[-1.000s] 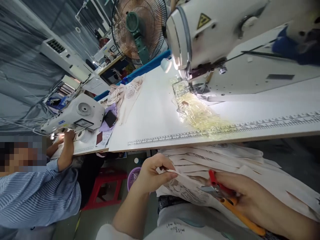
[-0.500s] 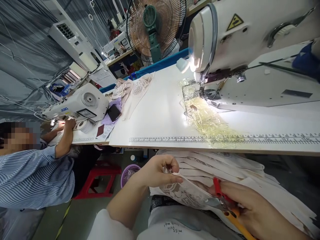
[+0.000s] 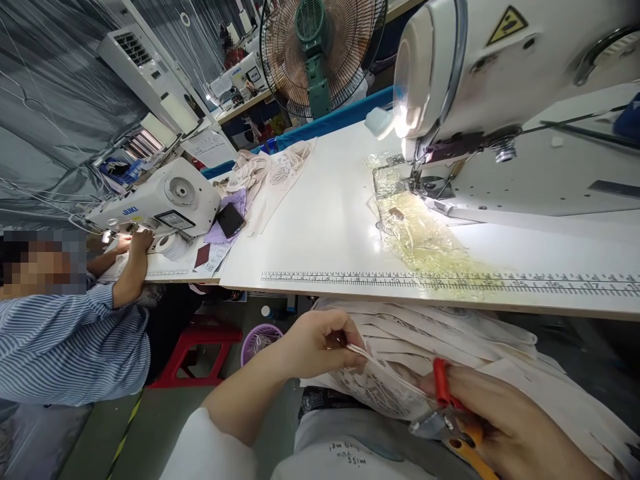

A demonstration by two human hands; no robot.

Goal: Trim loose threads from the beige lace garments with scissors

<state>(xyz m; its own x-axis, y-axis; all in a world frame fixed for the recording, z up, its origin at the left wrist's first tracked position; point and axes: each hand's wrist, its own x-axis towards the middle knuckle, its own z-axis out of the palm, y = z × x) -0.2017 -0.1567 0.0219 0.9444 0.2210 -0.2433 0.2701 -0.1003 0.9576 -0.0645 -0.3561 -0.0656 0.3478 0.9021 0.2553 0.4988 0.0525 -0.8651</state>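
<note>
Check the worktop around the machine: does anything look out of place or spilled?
The crinkled yellowish film looks odd: it lies wrinkled on the smooth white table by the sewing machine, overlapping part of the printed ruler. Nothing looks spilled.

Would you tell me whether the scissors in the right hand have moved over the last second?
Yes: judged against the table edge, the scissors have shifted farther away from it, toward the wearer.
</note>
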